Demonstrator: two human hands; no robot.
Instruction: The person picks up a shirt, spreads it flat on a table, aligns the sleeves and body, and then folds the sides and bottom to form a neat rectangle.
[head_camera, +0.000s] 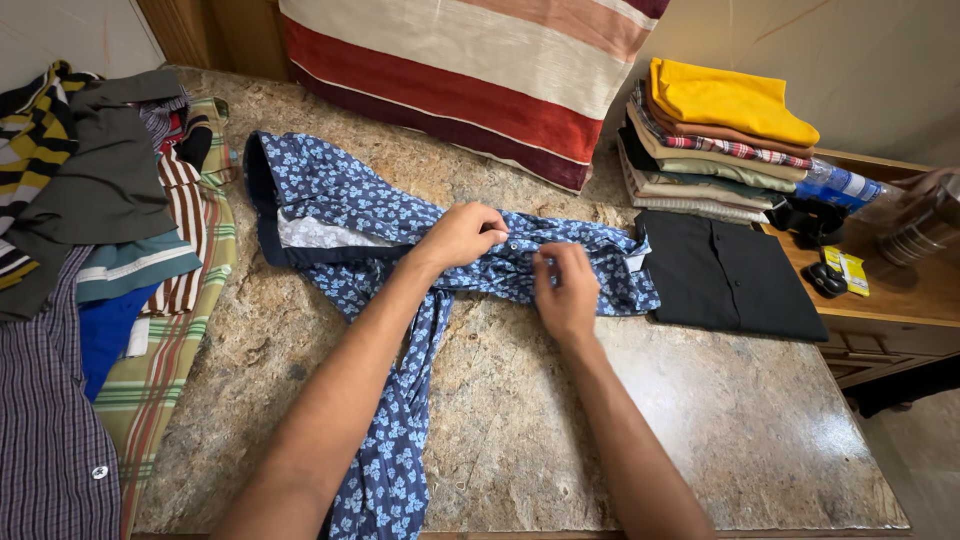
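1. Blue floral shirt (380, 440) lies across the stone countertop (700, 430). One sleeve trails toward 6 o'clock between the forearms; the body stretches from 9 to 3 o'clock at table centre.
2. Left hand (462, 235) is closed in a pinch on the shirt's front edge, knuckles up. Right hand (567, 290) also pinches the cloth just beside it, fingertips down on the placket.
3. Judgement: the hands look to be working the button line. Best done by holding the two edges flat and lined up, pulling the cloth taut between both pinches so nothing bunches.
4. Shirt look: dark blue, small pale flower print, soft and creased, collar at 9 o'clock with white lining showing.
5. At 3 o'clock, touching the shirt's end: folded black shirt (730, 275).
6. Farther, at 1 o'clock: stack of folded clothes (715, 140), yellow on top. At 9 o'clock: loose heap of garments (100, 220).
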